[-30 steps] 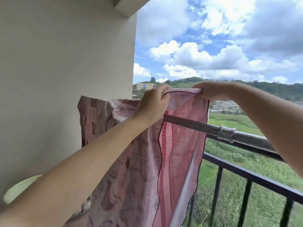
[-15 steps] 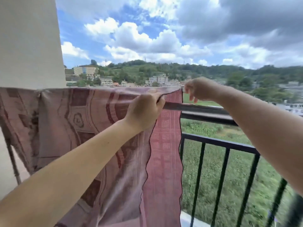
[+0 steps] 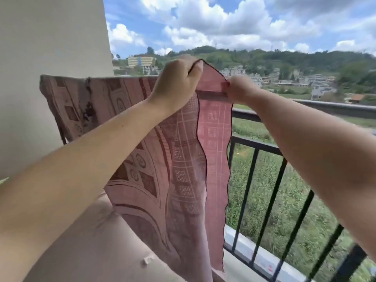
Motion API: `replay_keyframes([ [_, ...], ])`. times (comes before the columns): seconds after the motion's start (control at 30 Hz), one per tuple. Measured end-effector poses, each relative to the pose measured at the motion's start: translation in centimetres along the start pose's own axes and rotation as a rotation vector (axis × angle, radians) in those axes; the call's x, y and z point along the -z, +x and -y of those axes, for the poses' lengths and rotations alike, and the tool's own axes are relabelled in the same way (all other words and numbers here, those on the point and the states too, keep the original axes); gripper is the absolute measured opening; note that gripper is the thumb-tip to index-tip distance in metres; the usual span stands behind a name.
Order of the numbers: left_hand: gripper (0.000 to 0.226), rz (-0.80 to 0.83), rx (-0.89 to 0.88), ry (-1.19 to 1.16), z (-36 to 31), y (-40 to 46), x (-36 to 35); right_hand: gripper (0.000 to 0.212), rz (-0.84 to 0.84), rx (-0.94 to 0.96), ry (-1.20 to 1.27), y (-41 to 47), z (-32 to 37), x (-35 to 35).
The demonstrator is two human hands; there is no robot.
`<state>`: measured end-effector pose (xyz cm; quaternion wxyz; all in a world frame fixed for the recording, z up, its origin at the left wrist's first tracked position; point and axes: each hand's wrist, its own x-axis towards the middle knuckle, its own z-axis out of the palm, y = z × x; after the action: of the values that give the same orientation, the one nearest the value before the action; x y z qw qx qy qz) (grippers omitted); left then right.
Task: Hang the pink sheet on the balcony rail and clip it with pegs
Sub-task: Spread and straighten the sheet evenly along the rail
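Observation:
The pink patterned sheet (image 3: 154, 159) hangs over a horizontal rail, whose bare part (image 3: 333, 107) runs off to the right. My left hand (image 3: 177, 84) grips the sheet's top edge and lifts it slightly above the rail. My right hand (image 3: 242, 89) pinches the sheet's right corner at the rail, next to the left hand. A small pink thing shows at the right fingertips; I cannot tell whether it is a peg. The sheet's lower part hangs down toward the floor in folds.
A cream wall (image 3: 50, 37) stands at the left, close behind the sheet. A black balcony railing (image 3: 270, 180) with vertical bars runs to the right, over a low pale kerb (image 3: 262, 259). Fields, houses and hills lie beyond.
My right hand moved in to the sheet's right corner and took hold of it. My left hand lifted the top edge higher. The view shifted.

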<state>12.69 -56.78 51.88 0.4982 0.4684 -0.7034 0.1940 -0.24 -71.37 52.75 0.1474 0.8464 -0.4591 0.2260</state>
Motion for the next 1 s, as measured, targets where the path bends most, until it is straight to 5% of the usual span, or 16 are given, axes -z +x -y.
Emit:
replay_keyframes([
  [0.2, 0.03, 0.122, -0.046, 0.066, -6.8, -3.7, -5.6, 0.034, -0.104, 0.0, -0.085, -3.3, -8.6, 5.8],
  [0.4, 0.028, 0.058, 0.002, 0.05, -14.5, -4.2, -11.5, 0.028, -0.229, 0.003, -0.03, -6.7, -15.6, 11.6],
  [0.5, 0.032, 0.006, -0.043, 0.005, -18.6, -3.4, -13.4, 0.028, -0.18, -0.054, 0.047, -9.4, -18.1, 14.3],
  [0.67, 0.047, 0.071, -0.077, -0.108, -24.4, -2.9, -16.6, 0.028, 0.182, -0.139, 0.199, -15.5, -24.1, 16.8],
  [0.9, 0.049, 0.24, -0.14, -0.235, -32.1, -5.6, -22.6, 0.036, 0.151, -0.316, 0.153, -25.7, -31.5, 17.7],
  [1.0, 0.054, 0.251, -0.207, -0.323, -35.6, -5.7, -24.0, 0.04, 0.063, -0.391, 0.319, -28.1, -33.8, 19.1],
])
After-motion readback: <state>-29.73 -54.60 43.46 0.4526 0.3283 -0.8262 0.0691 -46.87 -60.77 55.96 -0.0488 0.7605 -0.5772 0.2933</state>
